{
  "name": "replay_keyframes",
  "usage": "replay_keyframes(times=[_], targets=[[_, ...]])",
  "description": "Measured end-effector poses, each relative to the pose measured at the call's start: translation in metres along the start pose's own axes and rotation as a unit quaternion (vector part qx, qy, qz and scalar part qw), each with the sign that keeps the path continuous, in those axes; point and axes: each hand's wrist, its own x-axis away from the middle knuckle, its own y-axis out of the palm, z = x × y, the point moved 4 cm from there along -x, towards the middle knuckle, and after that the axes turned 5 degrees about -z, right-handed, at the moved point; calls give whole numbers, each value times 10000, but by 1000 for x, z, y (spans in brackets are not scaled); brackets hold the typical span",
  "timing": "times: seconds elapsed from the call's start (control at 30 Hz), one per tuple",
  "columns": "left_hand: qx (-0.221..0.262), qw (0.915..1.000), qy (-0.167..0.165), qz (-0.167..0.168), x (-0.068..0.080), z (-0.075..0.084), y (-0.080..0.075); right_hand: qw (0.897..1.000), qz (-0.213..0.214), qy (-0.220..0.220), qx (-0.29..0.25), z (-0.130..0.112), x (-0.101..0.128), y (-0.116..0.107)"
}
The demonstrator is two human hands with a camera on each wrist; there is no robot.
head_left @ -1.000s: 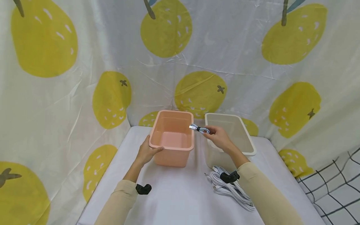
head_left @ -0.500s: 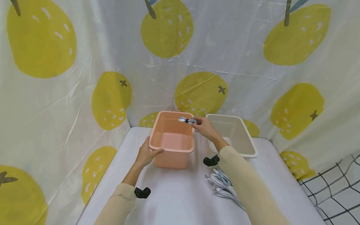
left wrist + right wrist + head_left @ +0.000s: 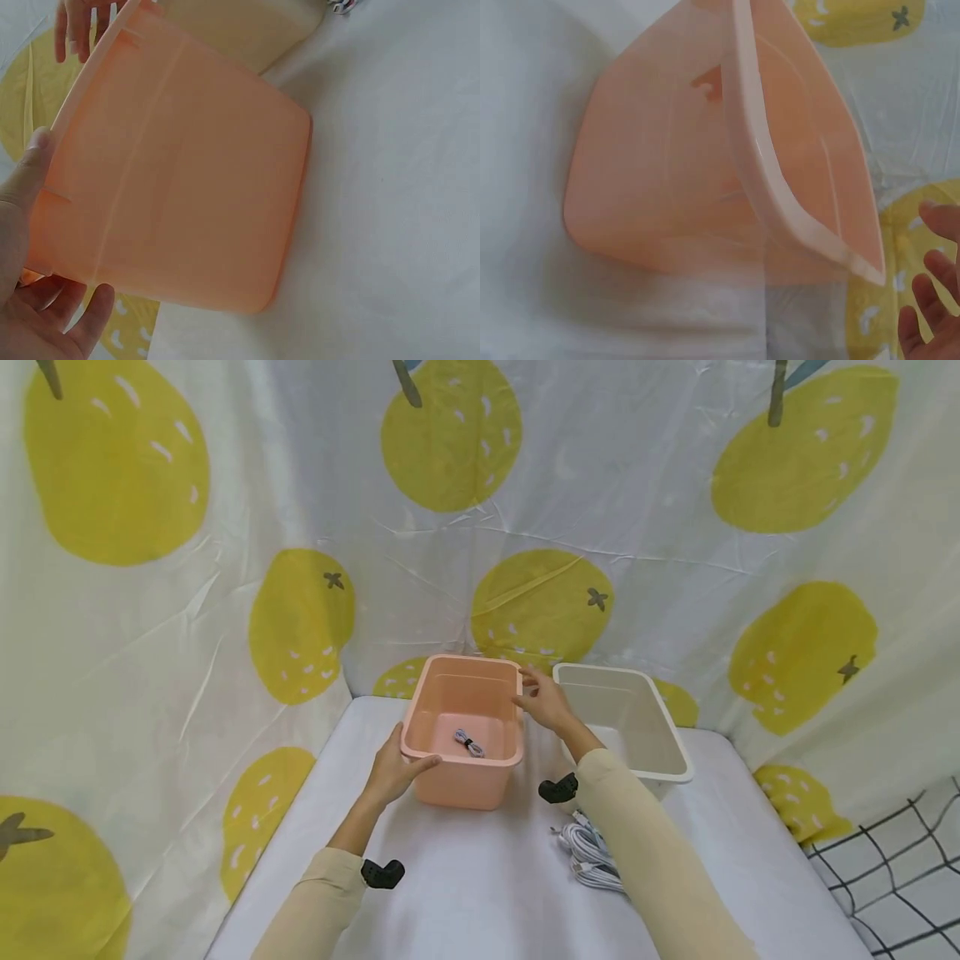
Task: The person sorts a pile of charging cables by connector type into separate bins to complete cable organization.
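Observation:
A salmon-pink plastic bin point(image 3: 459, 783) stands at the middle back of the table. My left hand point(image 3: 390, 770) grips its near left corner, thumb on the front rim and fingers along the side, as the left wrist view also shows. On the bin's floor lies a small coiled USB cable point(image 3: 468, 743) with a dark tie round its middle. Just outside the bin's right rim is my right hand point(image 3: 549, 702), fingers loosely bent with nothing between them; the right wrist view shows that hand point(image 3: 934, 296) apart from the bin wall.
A cream bin point(image 3: 671, 743) stands to the right, partly behind my right arm. In front of it lies a heap of white coiled cables point(image 3: 592, 860), partly covered by the right sleeve. A fruit-print curtain point(image 3: 420, 577) hangs behind, and a black wire grid point(image 3: 892, 868) edges the right.
My right hand carried the USB cable left over the pink bin and let it go; the cable now lies inside. That hand has drawn back to the right rim. The left hand stays put.

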Motion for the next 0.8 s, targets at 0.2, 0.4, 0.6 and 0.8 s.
replay_keyframes(times=[0.2, 0.4, 0.6, 0.8], targets=[[2, 10000, -9, -7, 1, 0, 1, 9997, 0, -217, -84, -1, 9, -7], [33, 10000, -17, -25, 1, 3, 2, 9996, -63, -220, -149, -4, 19, -13], [-12, 10000, -53, -31, 0, 5, 2, 9992, -93, -334, -218, -5, 26, -20], [11, 10000, -51, -24, 1, 3, 1, 9990, -165, -338, -249, -9, 34, -25]])
